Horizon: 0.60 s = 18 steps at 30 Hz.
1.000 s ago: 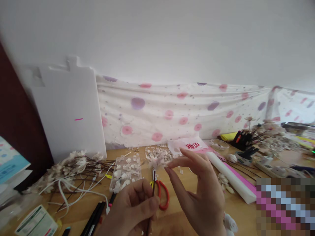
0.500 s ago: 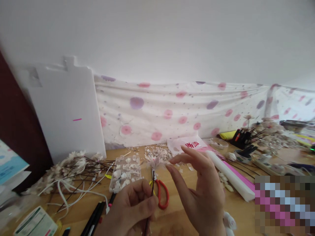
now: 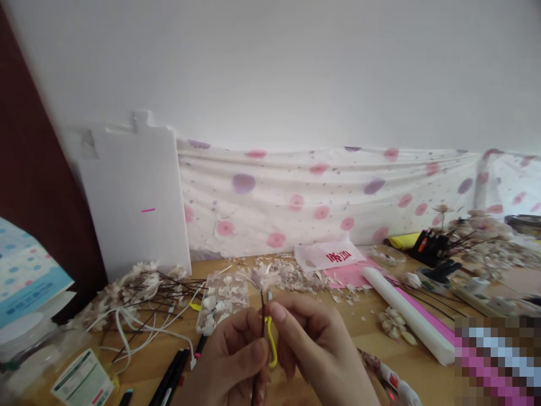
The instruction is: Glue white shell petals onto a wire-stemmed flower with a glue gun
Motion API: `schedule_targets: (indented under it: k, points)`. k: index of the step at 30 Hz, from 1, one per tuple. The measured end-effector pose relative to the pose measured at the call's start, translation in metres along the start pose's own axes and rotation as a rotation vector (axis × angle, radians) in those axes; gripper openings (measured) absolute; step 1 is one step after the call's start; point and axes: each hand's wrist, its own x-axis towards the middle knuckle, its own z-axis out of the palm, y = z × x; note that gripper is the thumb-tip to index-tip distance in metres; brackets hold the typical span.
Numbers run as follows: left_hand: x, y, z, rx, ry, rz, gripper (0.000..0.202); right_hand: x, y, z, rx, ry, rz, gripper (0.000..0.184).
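Hands, two of them, are close together above the tabletop point(image 3: 338, 324), at the lower middle of the view. The left hand point(image 3: 224, 355) is closed and has hold of one thin dark stem point(image 3: 262, 318) between thumb and fingers. On the top of this stem is one pale pink flower point(image 3: 260, 277), upright, and it stands just above both hands. The right hand point(image 3: 321, 349) is half closed, and its thumb is just beside the stem. Between the hands is one yellow loop point(image 3: 270, 344) with a small metal tip point(image 3: 269, 294) above it; I cannot tell if the right hand has hold of it.

Behind the hands is one clear box point(image 3: 222, 301) with white petals in compartments, and many loose petal pieces point(image 3: 291, 276) lie beyond it. To the left is one bunch of flower stems point(image 3: 135, 293) with a white cable point(image 3: 127, 332) across it, and two black pens point(image 3: 169, 372) lie in front. To the right lie one white roll point(image 3: 406, 313), one pink sheet point(image 3: 346, 273) and one white bag point(image 3: 329, 256) with red characters. One white board point(image 3: 135, 203) leans on the wall, beside a spotted cloth point(image 3: 321, 203).
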Motion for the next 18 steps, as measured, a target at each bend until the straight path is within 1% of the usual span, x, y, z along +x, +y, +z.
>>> schedule_targets:
  k: [2,4,8,10,18]
  points:
    - [0.001,-0.002,-0.001,0.011,-0.017,0.028,0.037,0.002,0.004,0.004,0.076,-0.02,0.025,0.039]
    - [0.004,-0.003,-0.003,0.02,-0.049,0.045,0.036,0.005,0.006,0.007,0.11,-0.008,0.022,0.039]
    - [0.008,-0.006,-0.007,0.045,-0.076,0.059,0.031,0.01,0.0,0.008,0.083,0.025,0.024,0.05]
    - [0.008,-0.007,-0.008,0.062,-0.073,0.058,0.03,0.012,-0.002,0.009,0.072,0.026,0.027,0.054]
    - [0.006,-0.008,-0.013,0.153,-0.012,0.071,0.032,0.011,0.005,0.009,0.055,0.066,0.008,0.054]
